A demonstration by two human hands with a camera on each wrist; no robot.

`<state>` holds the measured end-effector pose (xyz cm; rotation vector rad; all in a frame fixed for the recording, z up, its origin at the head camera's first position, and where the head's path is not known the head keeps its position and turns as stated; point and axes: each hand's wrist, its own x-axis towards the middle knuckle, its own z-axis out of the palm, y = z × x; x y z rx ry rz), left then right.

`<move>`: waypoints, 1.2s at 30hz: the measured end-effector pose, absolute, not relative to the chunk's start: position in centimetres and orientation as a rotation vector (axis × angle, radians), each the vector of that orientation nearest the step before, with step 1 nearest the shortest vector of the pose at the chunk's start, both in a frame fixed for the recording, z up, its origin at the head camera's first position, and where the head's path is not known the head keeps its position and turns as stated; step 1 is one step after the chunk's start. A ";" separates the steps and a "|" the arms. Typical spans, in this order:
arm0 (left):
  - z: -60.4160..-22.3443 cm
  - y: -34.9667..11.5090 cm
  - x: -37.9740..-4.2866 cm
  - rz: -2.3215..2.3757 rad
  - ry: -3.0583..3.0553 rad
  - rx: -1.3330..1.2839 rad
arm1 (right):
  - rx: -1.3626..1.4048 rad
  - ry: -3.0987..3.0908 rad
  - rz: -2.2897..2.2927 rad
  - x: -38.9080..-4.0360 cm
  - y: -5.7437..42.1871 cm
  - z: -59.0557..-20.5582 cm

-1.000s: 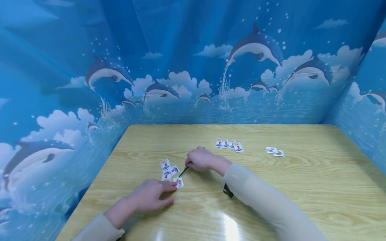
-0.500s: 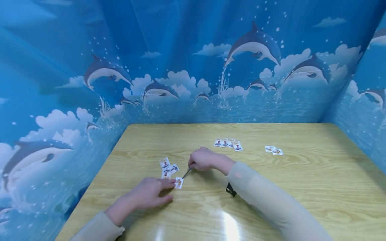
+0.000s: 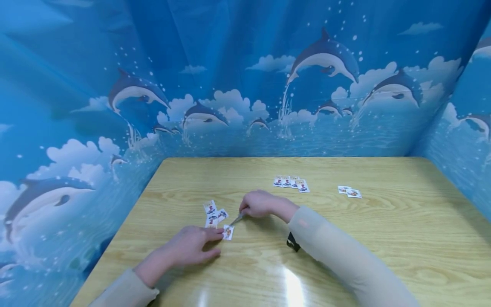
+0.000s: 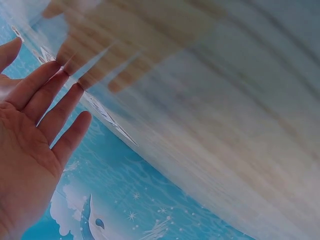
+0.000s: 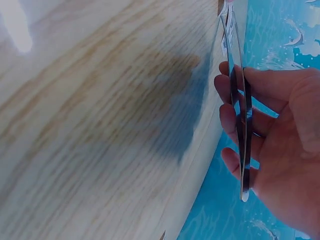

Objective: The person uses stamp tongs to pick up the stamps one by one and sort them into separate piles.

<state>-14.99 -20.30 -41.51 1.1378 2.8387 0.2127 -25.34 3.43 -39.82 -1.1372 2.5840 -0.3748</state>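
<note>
In the head view my right hand (image 3: 257,204) holds a pair of tweezers (image 3: 236,219), tips at the upper edge of a small printed paper card (image 3: 228,233). The right wrist view shows the tweezers (image 5: 240,110) pinched between thumb and fingers, their two arms slightly apart at the tips. My left hand (image 3: 192,245) lies low over the table with fingers extended, a fingertip at the card's left edge. Its straight fingers also show in the left wrist view, touching the tabletop (image 4: 200,125). Just beyond lies a loose cluster of similar cards (image 3: 211,213), partly overlapping.
Towards the back, a row of overlapping cards (image 3: 290,182) lies on the wood-grain table (image 3: 383,238). Two more cards (image 3: 349,191) lie further right. Blue dolphin-printed sheeting (image 3: 245,76) stands behind the table and along its sides.
My right hand has shifted slightly right with the tweezers, whose tips now meet the card. The card is turned a little, and my left fingertip has drawn back to its edge.
</note>
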 end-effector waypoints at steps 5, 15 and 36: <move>-41.6 -20.4 -15.0 0.208 2.840 1.146 | -1.078 2.565 -0.396 -25.3 3.7 -39.7; -41.6 -20.4 -15.0 0.222 2.846 1.157 | -1.040 2.472 -0.458 -24.6 4.5 -39.3; -41.5 -20.4 -15.1 0.233 2.837 1.157 | -1.132 2.502 -0.445 -24.6 4.2 -40.2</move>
